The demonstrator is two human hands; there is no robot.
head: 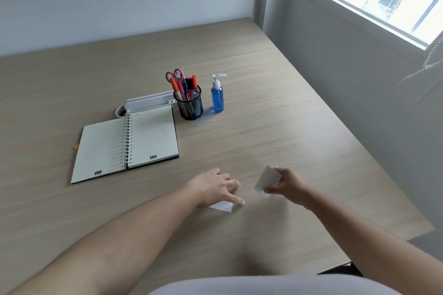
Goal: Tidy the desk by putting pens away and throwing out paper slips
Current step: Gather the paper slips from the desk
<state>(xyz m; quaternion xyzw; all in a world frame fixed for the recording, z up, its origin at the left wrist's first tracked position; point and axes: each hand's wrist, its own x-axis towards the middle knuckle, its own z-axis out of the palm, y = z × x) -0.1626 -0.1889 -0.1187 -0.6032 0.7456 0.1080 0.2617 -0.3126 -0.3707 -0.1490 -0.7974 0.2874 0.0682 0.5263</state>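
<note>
The pale wood-grain worktop (pixel 263 127) carried an open spiral notebook (pixel 127 143) at far left, beside a black mesh pen cup (pixel 190 105) already stocked with pens. Nearer, the left hand (pixel 213 187) pressed spread fingers onto a flat white paper slip (pixel 224 206), probably to lift it; the right hand (pixel 290 184) pinched a thin stack of slips (pixel 267 181), gathered for discarding.

Counted on the bench (pixel 275 127): two paper slips, one (pixel 267 182) lower right of centre, one (pixel 224 206) lower centre. One open notebook (pixel 124 146). One mesh cup (pixel 190 106), pens within too crowded to count. One blue pump bottle (pixel 217 97). One white tray (pixel 146 103).
</note>
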